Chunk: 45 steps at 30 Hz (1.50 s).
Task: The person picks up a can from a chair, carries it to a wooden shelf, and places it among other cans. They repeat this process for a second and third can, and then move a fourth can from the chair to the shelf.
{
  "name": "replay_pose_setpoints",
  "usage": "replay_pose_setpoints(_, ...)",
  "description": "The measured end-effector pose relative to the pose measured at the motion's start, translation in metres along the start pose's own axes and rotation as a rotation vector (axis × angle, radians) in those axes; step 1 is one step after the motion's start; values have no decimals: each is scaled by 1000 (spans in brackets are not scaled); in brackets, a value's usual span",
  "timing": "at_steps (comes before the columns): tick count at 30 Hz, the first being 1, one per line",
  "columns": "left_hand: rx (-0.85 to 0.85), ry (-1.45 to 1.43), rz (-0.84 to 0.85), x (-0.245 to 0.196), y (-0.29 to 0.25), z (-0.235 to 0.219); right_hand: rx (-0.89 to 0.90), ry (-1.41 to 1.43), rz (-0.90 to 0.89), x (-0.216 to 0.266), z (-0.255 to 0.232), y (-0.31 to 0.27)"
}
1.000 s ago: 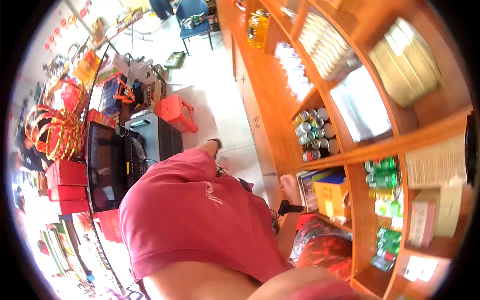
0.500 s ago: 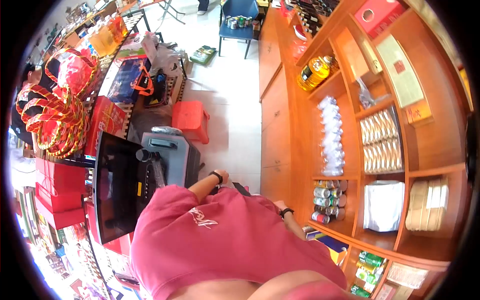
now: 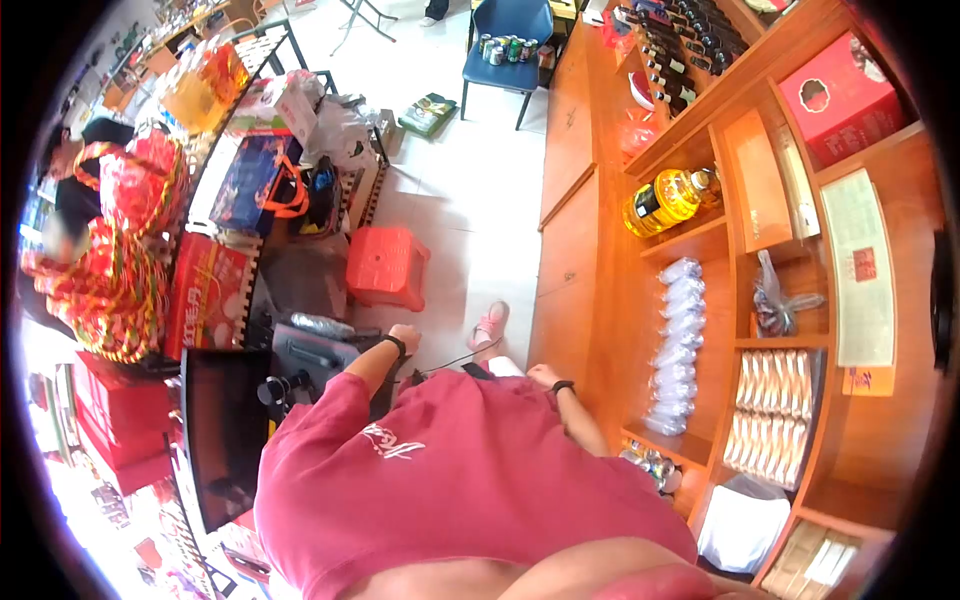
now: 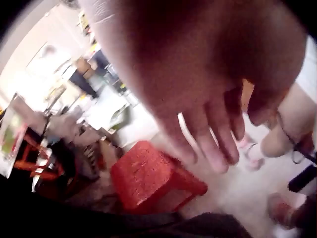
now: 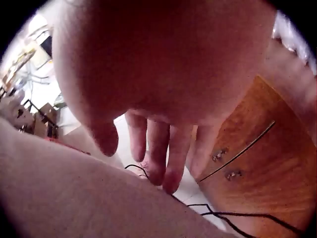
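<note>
My left hand (image 3: 403,338) hangs at my side with nothing in it, near the red plastic stool (image 3: 388,267). In the left wrist view its fingers (image 4: 210,144) are loosely extended, with the stool (image 4: 148,176) beyond them. On the other side my right hand (image 3: 543,376) is low beside the wooden cabinet (image 3: 570,300), also holding nothing. The right wrist view shows its relaxed fingers (image 5: 157,153) pointing down, next to the cabinet door (image 5: 262,163). Both wrists wear dark bands, and a thin black cable (image 5: 237,214) hangs below the right hand.
Shelves on the right hold an oil bottle (image 3: 665,203), a row of clear-wrapped items (image 3: 678,345) and stacked packets (image 3: 770,415). A blue chair (image 3: 508,75) with cans stands ahead, and a green package (image 3: 428,115) lies on the floor. A monitor (image 3: 225,440) and red boxes (image 3: 120,420) line the left.
The view has moved forward along the aisle, and the stool and chair appear nearer. My right arm has drawn away from the shelf of books and cans and dropped beside the cabinet.
</note>
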<state>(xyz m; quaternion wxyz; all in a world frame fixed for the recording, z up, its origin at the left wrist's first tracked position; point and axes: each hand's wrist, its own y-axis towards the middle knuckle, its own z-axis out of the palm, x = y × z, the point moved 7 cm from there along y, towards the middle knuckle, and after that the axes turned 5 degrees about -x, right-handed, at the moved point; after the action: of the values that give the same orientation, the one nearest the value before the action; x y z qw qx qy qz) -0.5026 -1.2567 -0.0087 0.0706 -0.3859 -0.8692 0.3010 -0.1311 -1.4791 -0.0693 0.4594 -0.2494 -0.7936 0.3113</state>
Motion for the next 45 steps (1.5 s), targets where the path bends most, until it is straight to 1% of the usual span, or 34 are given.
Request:
replay_pose_setpoints(1,10,-8,-49,13,6,-13,52,30,257,-14,-22,10)
replay_pose_setpoints(2,21,-11,-98,26,10,-26,119,201,281,-13,-36,30)
replay_pose_setpoints(3,26,-11,-147,41,17,-40,16,350,252,-17,-51,51)
replay_pose_setpoints(4,64,11,-116,44,26,-49,80,273,223,-11,-71,67)
replay_pose_setpoints(5,91,-46,-159,49,38,-51,-18,217,211,9,-98,70)
replay_pose_setpoints(7,223,129,234,25,72,-57,-23,201,154,4,-120,119)
replay_pose_setpoints(9,-72,-540,68,24,101,-88,23,421,64,-4,-126,170)
replay_pose_setpoints(10,-51,-644,-42,33,118,-86,4,236,131,-17,-128,199)
replay_pose_setpoints(11,-35,-751,-153,43,149,-72,16,198,134,-11,-133,208)
replay_pose_setpoints(12,-22,-861,-265,39,155,-101,27,153,138,15,-142,205)
replay_pose_setpoints(13,16,-814,-401,41,154,-126,36,103,139,41,-154,203)
replay_pose_setpoints(15,36,-609,-214,48,170,-179,108,-131,86,94,-170,214)
replay_pose_setpoints(16,41,-621,-241,61,182,-189,132,-150,84,106,-177,224)
replay_pose_setpoints(17,49,-630,-266,74,190,-195,151,-162,87,118,-185,235)
replay_pose_setpoints(18,71,-714,-263,93,213,-171,168,-167,97,132,-194,245)
replay_pose_setpoints(19,168,-650,-140,101,232,-157,180,-166,109,142,-204,259)
replay_pose_setpoints(21,125,-886,-224,130,275,-134,191,-151,135,166,-225,287)
replay_pose_setpoints(22,-4,-1002,-290,140,283,-160,192,-146,150,174,-234,302)
replay_pose_setpoints(25,-194,-699,122,163,305,-274,179,-129,191,208,-270,341)
replay_pose_setpoints(26,-204,-668,107,177,312,-308,168,-128,198,221,-283,354)
replay_pose_setpoints(27,-106,-619,4,209,351,-297,152,-121,196,239,-296,366)
replay_pose_setpoints(29,-193,-578,-36,252,376,-381,95,-90,166,273,-322,395)
replay_pose_setpoints(31,-492,-511,-144,303,379,-480,-23,-29,117,324,-347,415)
replay_pose_setpoints(33,-736,-794,-113,350,357,-605,-107,16,119,385,-371,432)
replay_pose_setpoints(34,-894,-809,-36,369,342,-670,-128,-190,-46,404,-378,455)
replay_pose_setpoints(35,-1031,-830,36,381,319,-722,-125,-359,-97,433,-382,457)
replay_pose_setpoints(37,-1212,-909,186,392,266,-823,-129,-264,-68,476,-386,462)
replay_pose_setpoints(38,-1270,-1015,276,389,234,-865,-102,-285,-131,485,-383,477)
replay_pose_setpoints(39,-1333,-1126,364,382,203,-895,-75,-314,-197,490,-381,492)
replay_pose_setpoints(40,-1391,-1203,544,375,180,-915,-24,-234,-92,511,-388,484)
replay_pose_setpoints(41,-1445,-1278,722,369,159,-930,-50,-318,-189,521,-391,495)
replay_pose_setpoints(42,-1402,-1354,972,357,142,-944,-22,-307,-161,520,-396,504)
replay_pose_setpoints(44,-1254,-1267,1330,335,108,-977,17,-289,-85,522,-410,520)
replay_pose_setpoints(45,-1246,-1232,1364,325,103,-989,29,-283,-32,519,-417,525)
